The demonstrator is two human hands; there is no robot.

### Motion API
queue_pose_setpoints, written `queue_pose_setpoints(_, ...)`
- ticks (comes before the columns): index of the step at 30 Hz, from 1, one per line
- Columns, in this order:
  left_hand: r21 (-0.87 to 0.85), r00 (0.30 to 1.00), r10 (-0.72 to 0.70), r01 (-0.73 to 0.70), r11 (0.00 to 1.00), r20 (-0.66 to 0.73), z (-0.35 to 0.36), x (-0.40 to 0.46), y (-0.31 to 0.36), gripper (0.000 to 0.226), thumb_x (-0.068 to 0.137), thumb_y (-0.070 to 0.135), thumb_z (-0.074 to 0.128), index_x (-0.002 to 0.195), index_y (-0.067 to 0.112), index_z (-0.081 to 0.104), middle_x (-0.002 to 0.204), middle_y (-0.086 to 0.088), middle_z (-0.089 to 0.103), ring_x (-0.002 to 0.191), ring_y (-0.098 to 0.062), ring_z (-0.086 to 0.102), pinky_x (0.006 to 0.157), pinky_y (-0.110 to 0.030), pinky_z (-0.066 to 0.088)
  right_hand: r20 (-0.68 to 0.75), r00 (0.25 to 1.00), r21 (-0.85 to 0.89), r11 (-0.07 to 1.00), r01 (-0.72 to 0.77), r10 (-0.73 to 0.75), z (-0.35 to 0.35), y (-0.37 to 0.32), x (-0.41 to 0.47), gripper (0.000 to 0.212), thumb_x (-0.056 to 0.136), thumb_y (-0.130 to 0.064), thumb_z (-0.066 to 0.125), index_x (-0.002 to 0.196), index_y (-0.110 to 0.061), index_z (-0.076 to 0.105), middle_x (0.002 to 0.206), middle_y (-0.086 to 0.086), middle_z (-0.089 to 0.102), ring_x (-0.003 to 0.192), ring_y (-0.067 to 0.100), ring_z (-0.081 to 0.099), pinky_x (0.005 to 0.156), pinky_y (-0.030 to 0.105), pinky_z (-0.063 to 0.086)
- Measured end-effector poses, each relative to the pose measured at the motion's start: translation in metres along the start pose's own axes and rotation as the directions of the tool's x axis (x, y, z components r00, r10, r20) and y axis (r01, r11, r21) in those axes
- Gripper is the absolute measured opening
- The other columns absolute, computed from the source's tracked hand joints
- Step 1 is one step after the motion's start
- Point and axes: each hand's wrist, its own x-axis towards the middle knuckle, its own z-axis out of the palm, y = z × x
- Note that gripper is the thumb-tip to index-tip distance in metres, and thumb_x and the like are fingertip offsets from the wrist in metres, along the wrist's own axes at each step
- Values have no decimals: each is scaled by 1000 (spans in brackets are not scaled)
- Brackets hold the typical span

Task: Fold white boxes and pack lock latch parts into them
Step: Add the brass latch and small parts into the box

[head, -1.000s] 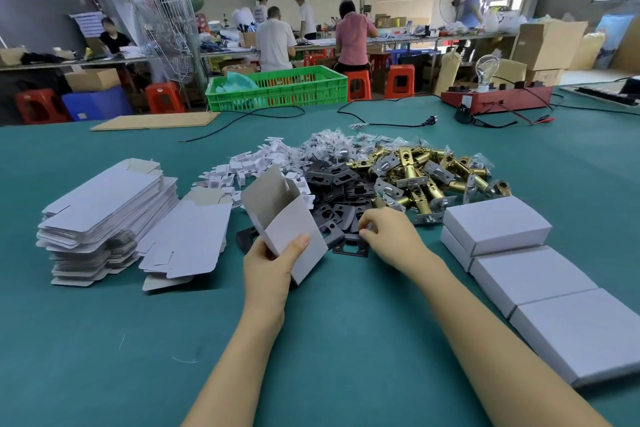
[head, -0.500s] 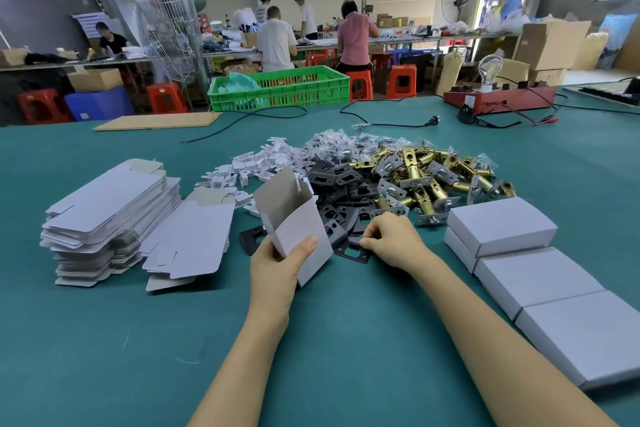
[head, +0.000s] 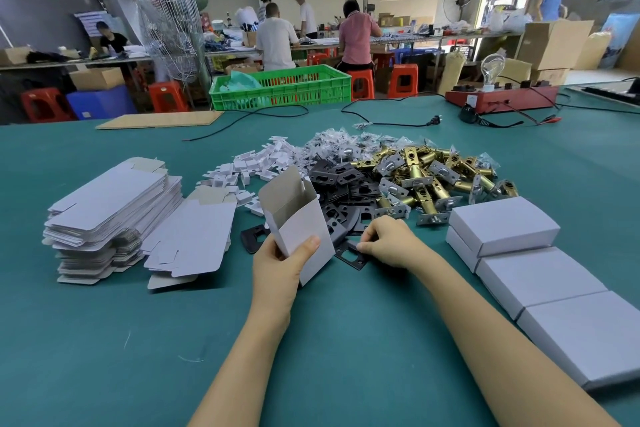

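Over on the left, flat white box sheets (head: 110,215) sit in a tall pile on the green table (head: 346,340). Next, the left hand (head: 278,270) holds an open white box (head: 299,225) upright, thumb pressed on its front. Behind it lie small white bits (head: 256,163), black plates (head: 343,187) and gold latch parts (head: 433,173). The right hand (head: 388,243) pinches one black plate (head: 351,255) lying on the table. On the right, closed white boxes (head: 540,274) sit in a row.
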Motion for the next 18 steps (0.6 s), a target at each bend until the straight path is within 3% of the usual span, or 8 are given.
queue_pose_setpoints(3,-2,1000,5,-5,1000,7,-1,0,0,21,81,9,78,93,24,70,87,14,76,79,0,70,61,-11,51,-12,1000,46,999,8,-7,-3,-1,-3,31,91,-41,61,81,-12,56,81,5,60,83,22,53,72,30,40)
queue_pose_setpoints(5,-1,1000,10,-10,1000,7,-1,0,0,20,81,9,78,93,24,70,87,13,76,79,-1,70,61,-11,51,-5,999,-24,999,33,-33,-2,-4,-5,43,85,-52,65,79,-13,48,74,6,50,73,20,47,63,29,33)
queue_pose_setpoints(7,3,1000,11,-11,1000,3,0,1,0,20,81,9,78,92,23,70,87,13,76,78,-1,70,61,-11,51,20,999,-99,994,48,-46,0,-7,-5,43,82,-49,69,75,-14,47,70,6,46,70,21,45,59,25,28)
queue_pose_setpoints(11,11,1000,11,-11,1000,5,0,1,-1,20,81,9,78,92,24,70,87,14,76,78,0,70,61,-11,51,55,997,-43,997,58,-55,1,-10,-5,42,82,-32,71,66,-14,36,61,4,38,61,21,37,53,27,26)
queue_pose_setpoints(15,19,1000,11,-11,1000,17,0,0,-1,21,81,9,78,92,25,70,87,15,76,78,0,70,61,-12,51,20,998,286,957,48,-56,-12,-5,-10,25,84,-11,65,96,-16,43,84,4,57,59,16,54,51,26,44)
queue_pose_setpoints(18,60,998,11,-15,998,56,0,-2,-2,20,80,11,79,91,25,71,88,11,76,82,-6,71,67,-19,56,-38,999,594,804,33,-14,-37,3,-15,18,89,0,59,99,-14,56,86,10,63,54,11,62,48,21,47)
